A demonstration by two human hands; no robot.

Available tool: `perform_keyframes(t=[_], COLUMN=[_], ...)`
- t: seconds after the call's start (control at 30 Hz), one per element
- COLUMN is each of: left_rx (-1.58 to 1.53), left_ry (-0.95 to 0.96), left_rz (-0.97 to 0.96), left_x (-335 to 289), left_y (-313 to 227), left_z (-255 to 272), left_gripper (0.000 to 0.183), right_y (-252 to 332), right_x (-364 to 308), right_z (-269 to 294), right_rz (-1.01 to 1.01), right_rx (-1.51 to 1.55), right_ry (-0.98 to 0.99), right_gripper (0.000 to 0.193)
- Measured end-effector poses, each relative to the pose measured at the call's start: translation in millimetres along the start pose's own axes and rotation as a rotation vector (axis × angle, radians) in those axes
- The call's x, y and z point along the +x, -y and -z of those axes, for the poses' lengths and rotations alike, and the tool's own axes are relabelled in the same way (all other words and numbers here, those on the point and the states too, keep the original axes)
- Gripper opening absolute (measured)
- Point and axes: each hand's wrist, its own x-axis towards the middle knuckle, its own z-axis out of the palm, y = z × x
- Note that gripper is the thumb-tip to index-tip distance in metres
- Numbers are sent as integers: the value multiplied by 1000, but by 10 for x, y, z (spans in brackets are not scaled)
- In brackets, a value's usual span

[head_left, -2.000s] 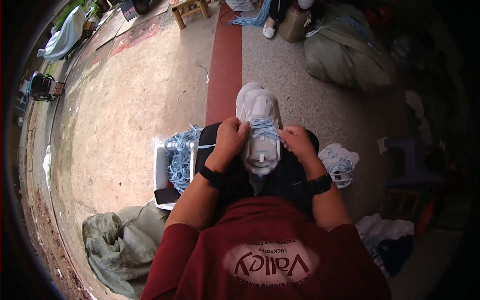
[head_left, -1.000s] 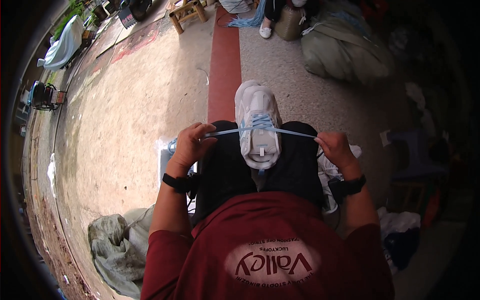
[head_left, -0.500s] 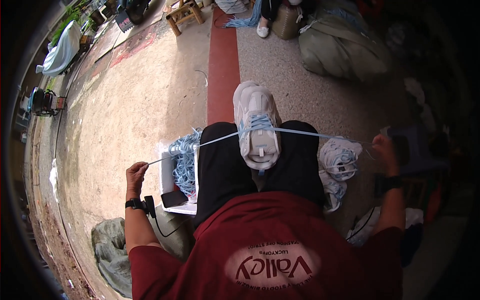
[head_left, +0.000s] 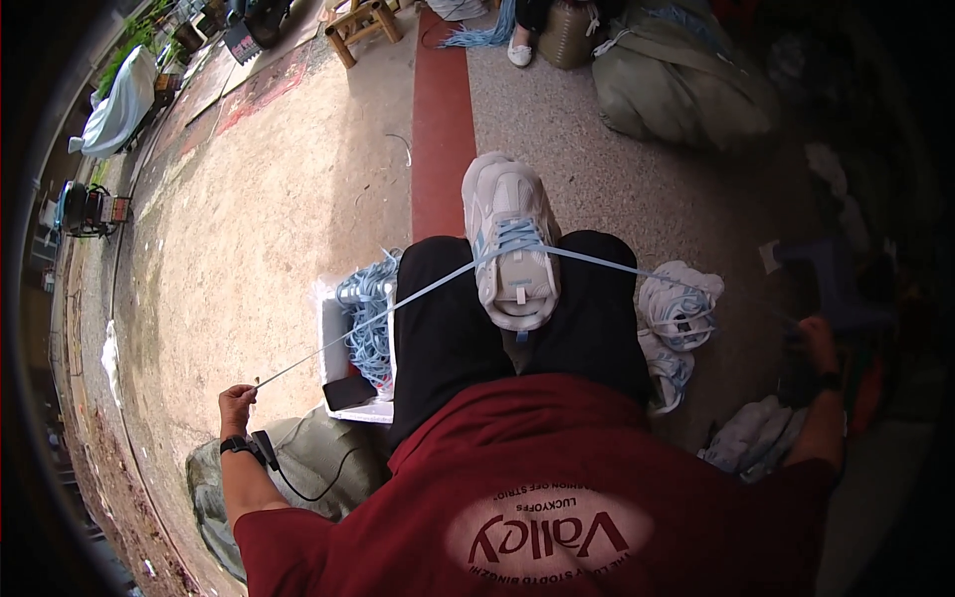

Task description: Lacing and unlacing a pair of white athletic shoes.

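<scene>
A pale grey-white sneaker [head_left: 516, 284] rests on my knees, its toe pointing away from me. Light blue lacing crosses its upper. One end of the blue shoelace [head_left: 428, 289] runs tautly down to my left hand [head_left: 237, 406], which is closed on it far out to the left. Toward the right, the other end stretches past my thigh and fades in the dimness near my right hand [head_left: 818, 343]. That hand looks closed, held out low and wide. A second pale sole edge shows beside the sneaker's far left side.
By my left thigh stands a white box [head_left: 328, 353] with tangled blue laces [head_left: 369, 328] and a dark flat object [head_left: 349, 393]. Several laced white shoes [head_left: 679, 305] lie at my right. Ahead are a large grey-green sack [head_left: 681, 90], a wooden stool [head_left: 361, 30] and another person's foot [head_left: 519, 52].
Both my hands have moved farther outward and lower, toward me, drawing longer stretches of lace out from the sneaker on each side. The sneaker stays on my knees.
</scene>
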Motion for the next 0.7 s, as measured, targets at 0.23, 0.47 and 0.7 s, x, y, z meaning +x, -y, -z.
perform_keyframes(t=[0.23, 0.47, 0.7], left_rx=[227, -719, -481], left_ry=[-167, 531, 1137], left_rz=[104, 69, -234], left_x=[115, -575, -1022], left_y=[319, -1735, -3184], left_z=[-369, -1818, -3044], left_gripper=[19, 17, 16], right_y=[-1011, 1222, 3073], right_x=[232, -20, -530], right_z=[150, -1430, -2903], right_rz=[347, -12, 600], right_rx=[-859, 185, 623], right_ry=[93, 671, 762], right_gripper=[16, 13, 7])
